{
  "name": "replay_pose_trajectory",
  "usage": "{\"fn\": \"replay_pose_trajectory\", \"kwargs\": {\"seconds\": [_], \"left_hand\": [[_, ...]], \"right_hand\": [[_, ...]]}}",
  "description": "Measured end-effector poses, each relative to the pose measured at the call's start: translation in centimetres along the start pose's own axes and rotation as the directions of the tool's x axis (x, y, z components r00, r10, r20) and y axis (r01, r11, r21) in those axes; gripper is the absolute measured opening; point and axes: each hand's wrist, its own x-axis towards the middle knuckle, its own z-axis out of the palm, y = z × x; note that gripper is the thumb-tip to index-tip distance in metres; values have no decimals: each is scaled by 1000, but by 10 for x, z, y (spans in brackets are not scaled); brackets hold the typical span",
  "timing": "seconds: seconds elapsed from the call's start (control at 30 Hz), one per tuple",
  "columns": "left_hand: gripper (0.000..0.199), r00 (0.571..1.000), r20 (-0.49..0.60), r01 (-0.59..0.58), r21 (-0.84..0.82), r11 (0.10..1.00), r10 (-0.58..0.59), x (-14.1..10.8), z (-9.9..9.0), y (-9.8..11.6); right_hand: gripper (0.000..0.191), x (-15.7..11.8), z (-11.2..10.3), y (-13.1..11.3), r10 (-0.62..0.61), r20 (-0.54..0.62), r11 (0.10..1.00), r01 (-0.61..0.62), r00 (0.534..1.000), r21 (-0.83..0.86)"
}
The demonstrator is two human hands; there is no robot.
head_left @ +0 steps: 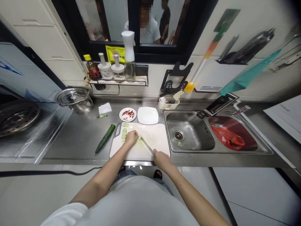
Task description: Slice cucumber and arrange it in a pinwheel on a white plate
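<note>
A knife (147, 146) is held in my right hand (162, 160), its blade pointing up and left over the white cutting board (157, 135). By the blade's tip lies a cucumber slice (140, 138). My left hand (131, 138) is at the board's middle, just left of that slice, with its fingers curled together; whether they hold anything is too small to tell. Several cucumber slices (124, 134) form a column at the board's left side. An uncut-looking dark green cucumber (105, 139) rests on the steel counter left of the board.
Behind the board stand a plate of red pieces (128, 119) and a white square plate (148, 115). A double sink (190, 131) is at the right, a lidded steel pot (81, 102) at the back left. Cucumber ends (102, 115) lie near a white tissue (105, 108).
</note>
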Motion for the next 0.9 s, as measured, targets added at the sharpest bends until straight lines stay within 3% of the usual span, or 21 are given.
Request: {"fn": "replay_pose_trajectory", "kwargs": {"seconds": [0.9], "left_hand": [[8,1000,5,9,-7,1000,-9,2,0,-1]], "right_hand": [[35,8,-9,-6,-13,16,1000,13,1000,10]]}}
